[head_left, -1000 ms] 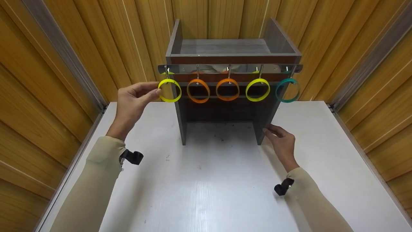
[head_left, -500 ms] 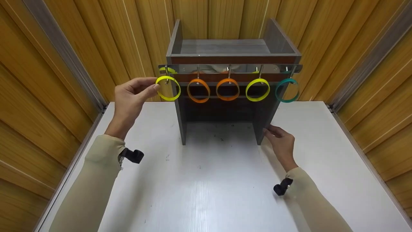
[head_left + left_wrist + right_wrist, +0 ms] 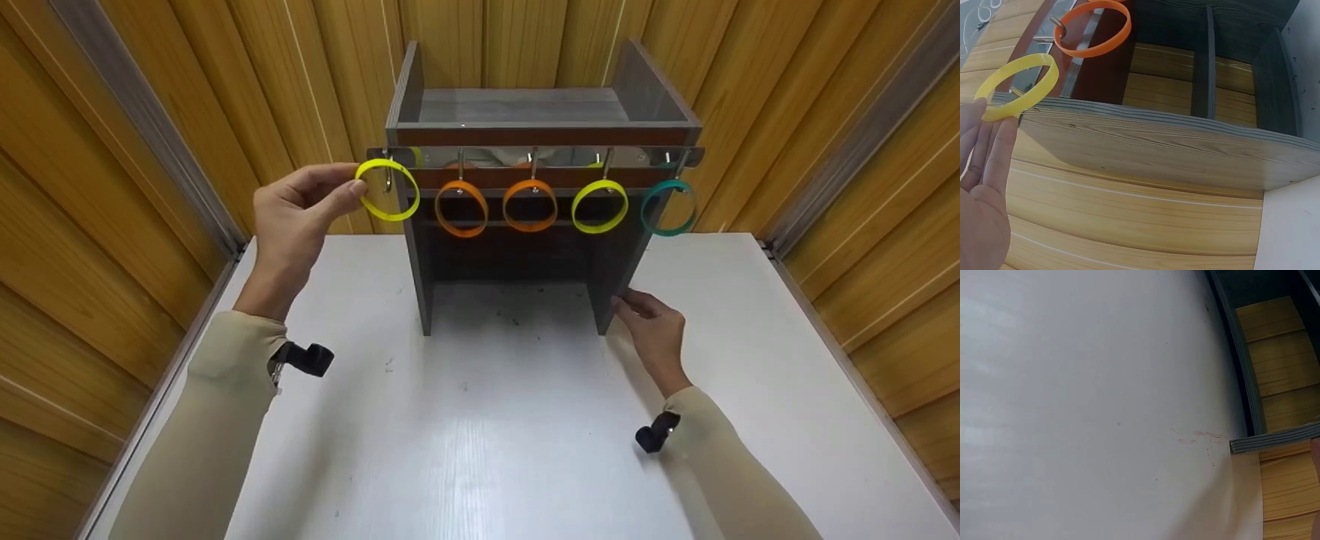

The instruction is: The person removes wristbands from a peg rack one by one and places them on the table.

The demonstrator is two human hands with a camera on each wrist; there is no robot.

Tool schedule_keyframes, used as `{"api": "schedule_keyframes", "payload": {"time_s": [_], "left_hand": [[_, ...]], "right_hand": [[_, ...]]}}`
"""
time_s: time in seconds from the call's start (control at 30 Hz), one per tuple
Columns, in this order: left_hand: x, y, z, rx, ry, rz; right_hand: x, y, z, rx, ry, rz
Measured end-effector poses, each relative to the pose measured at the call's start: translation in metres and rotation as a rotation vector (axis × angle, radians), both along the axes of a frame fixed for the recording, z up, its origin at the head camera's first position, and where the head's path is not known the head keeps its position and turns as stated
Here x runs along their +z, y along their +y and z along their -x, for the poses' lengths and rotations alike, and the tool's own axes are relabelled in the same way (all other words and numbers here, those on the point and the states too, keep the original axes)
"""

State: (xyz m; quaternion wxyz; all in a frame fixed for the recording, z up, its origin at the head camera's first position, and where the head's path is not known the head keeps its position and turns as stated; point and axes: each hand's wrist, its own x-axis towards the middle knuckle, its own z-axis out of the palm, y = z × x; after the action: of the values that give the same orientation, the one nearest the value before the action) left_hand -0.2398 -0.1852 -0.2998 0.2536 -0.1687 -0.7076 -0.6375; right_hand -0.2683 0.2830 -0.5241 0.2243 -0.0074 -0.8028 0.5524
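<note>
In the head view my left hand (image 3: 289, 217) pinches a yellow ring (image 3: 412, 184) by its left side, thumb against fingers. Through the ring's opening shows the leftmost hook (image 3: 388, 180) of a metal rail; in the left wrist view the hook (image 3: 1016, 91) also appears inside the ring (image 3: 1044, 87). Two orange rings (image 3: 486, 217) (image 3: 555, 214), another yellow ring (image 3: 625, 214) and a teal ring (image 3: 694, 214) hang from the other hooks. Low on the right, my right hand (image 3: 656, 334) grips the front edge of the grey shelf's side panel (image 3: 611, 300); its fingers are partly hidden.
The grey shelf (image 3: 525, 109) stands on a white table (image 3: 465, 435) against wood-patterned walls (image 3: 517, 45). Beneath the rail is a dark open compartment (image 3: 510, 259). Small marks dot the tabletop. Wrist cameras (image 3: 311, 360) sit on both sleeves.
My left hand has moved up and slightly left, raising the yellow ring relative to its hook. The other rings keep their places, and my right hand stays at the panel.
</note>
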Motion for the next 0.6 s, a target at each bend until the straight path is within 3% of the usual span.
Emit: {"api": "schedule_keyframes", "payload": {"time_s": [0.33, 0.6], "left_hand": [[0.009, -0.004, -0.012, -0.005, 0.063, -0.079], [0.010, -0.015, -0.022, -0.028, 0.080, -0.177]], "right_hand": [[0.005, -0.002, -0.004, 0.006, -0.017, 0.041], [0.028, -0.014, -0.021, 0.038, 0.031, 0.018]]}}
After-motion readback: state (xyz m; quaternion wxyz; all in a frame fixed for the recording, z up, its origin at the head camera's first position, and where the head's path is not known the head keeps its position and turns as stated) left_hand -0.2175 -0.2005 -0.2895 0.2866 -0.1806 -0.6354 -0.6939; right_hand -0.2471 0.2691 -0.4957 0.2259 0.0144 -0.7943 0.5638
